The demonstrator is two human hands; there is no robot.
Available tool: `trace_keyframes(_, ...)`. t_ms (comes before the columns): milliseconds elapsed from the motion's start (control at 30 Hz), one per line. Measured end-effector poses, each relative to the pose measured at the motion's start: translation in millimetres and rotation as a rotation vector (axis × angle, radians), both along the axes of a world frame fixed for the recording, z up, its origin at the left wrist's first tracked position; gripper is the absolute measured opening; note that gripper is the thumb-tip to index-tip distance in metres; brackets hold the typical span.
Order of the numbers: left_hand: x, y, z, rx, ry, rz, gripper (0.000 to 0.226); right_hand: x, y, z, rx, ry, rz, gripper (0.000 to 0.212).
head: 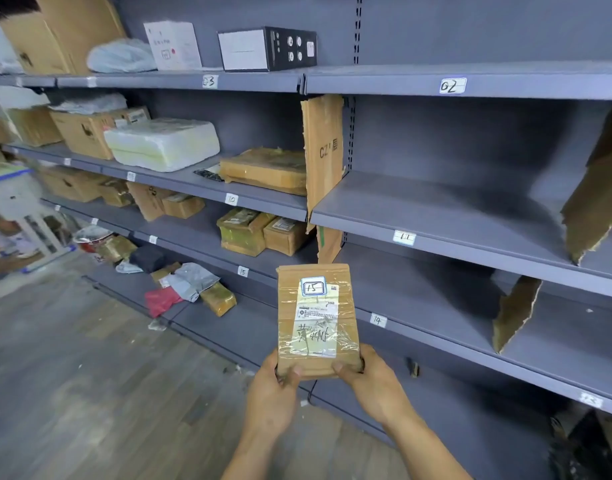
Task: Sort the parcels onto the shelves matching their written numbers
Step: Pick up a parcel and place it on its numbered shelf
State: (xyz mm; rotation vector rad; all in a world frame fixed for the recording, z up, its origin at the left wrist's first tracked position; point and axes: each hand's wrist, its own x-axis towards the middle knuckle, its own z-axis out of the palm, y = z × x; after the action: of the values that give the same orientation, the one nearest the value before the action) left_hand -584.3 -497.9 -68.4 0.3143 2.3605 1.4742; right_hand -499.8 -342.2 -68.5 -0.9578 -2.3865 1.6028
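1. Parcel [316, 320] stands upright in front of us, raised before the shelving and resting on no shelf, so this one is not yet sorted.
2. Our left hand [271, 393] pinches its bottom left corner, thumb on the front face and fingers curled behind. Our right hand [374, 386] pinches the bottom right corner the same way.
3. Its sticker [313, 287] reads 15. The matching tag [242, 271], also 15, sits on a shelf edge in the left bay, just up and left of the parcel as we see it.
4. That shelf [206, 227] already carries 2 taped boxes [244, 232] near the cardboard divider [323, 150], with more cartons further left.
5. Other tags we can read are 03, 02, 10, 11 and 14. The 03 and 10 levels hold parcels. Their written numbers are too small to read, so we cannot tell whether they lie correctly.
6. A heap [190, 289] of bags and a small box lies on the lowest level of the left bay. We cannot tell whether it is sorted or waiting.
7. We judge the task partly done. For this parcel, the number is readable and its shelf is in sight. What is left is carrying it left and setting it down on 15, then any unsorted items.
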Motion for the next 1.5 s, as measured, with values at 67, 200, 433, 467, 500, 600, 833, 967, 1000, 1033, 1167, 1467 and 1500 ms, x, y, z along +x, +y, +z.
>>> trace_keyframes(67, -14.8, -5.1, -2.2, -0.011, 0.011, -0.005, 0.031, -16.2, -3.5, -3.2, -0.012, -0.004, -0.002, 0.034)
trace_keyframes(200, -56.8, -16.9, -11.1, -0.05, 0.024, -0.019, 0.035, -56.9, -14.7, -8.4, -0.016, -0.005, -0.026, 0.032)
trace_keyframes(433, -152.6, -42.7, -19.8, -0.079, 0.021, -0.068, 0.029, -142.5, -51.1, -18.8, -0.02, -0.034, -0.082, 0.028)
trace_keyframes(467, -165.8, -46.5, -23.1, -0.089, 0.014, -0.08, 0.032, -154.8, -55.9, -20.1, -0.024, -0.04, -0.092, 0.028)
trace_keyframes(500, -179.9, -50.7, -25.2, -0.095, 0.004, -0.095, 0.033, -167.7, -61.2, -21.7, -0.033, -0.046, -0.106, 0.028)
trace_keyframes(600, -212.9, -57.1, -29.7, -0.103, -0.008, -0.133, 0.031, -194.3, -71.3, -26.1, -0.057, -0.059, -0.151, 0.029)
trace_keyframes(833, -262.0, -39.6, -36.0, -0.111, -0.03, -0.231, 0.032, -228.2, -66.5, -30.8, -0.088, -0.093, -0.251, 0.025)
trace_keyframes(967, -285.3, -16.7, -36.7, -0.171, -0.008, -0.281, 0.032, -250.0, -46.6, -36.3, -0.088, -0.133, -0.277, 0.023)
trace_keyframes(1000, -292.3, -9.6, -38.3, -0.179, -0.001, -0.295, 0.033, -256.9, -39.7, -40.3, -0.086, -0.141, -0.282, 0.024)
trace_keyframes(1033, -299.4, -1.4, -39.7, -0.186, 0.001, -0.309, 0.033, -263.4, -32.6, -44.2, -0.081, -0.15, -0.284, 0.025)
trace_keyframes(1167, -327.5, 29.9, -50.9, -0.231, -0.007, -0.337, 0.034, -289.2, -2.8, -62.1, -0.098, -0.186, -0.293, 0.028)
trace_keyframes(1467, -381.1, 84.5, -77.6, -0.251, -0.031, -0.417, 0.028, -334.4, 38.3, -87.1, -0.143, -0.231, -0.403, 0.019)
trace_keyframes(1500, -384.8, 89.3, -80.4, -0.253, -0.032, -0.425, 0.029, -337.1, 40.9, -90.9, -0.148, -0.233, -0.418, 0.021)
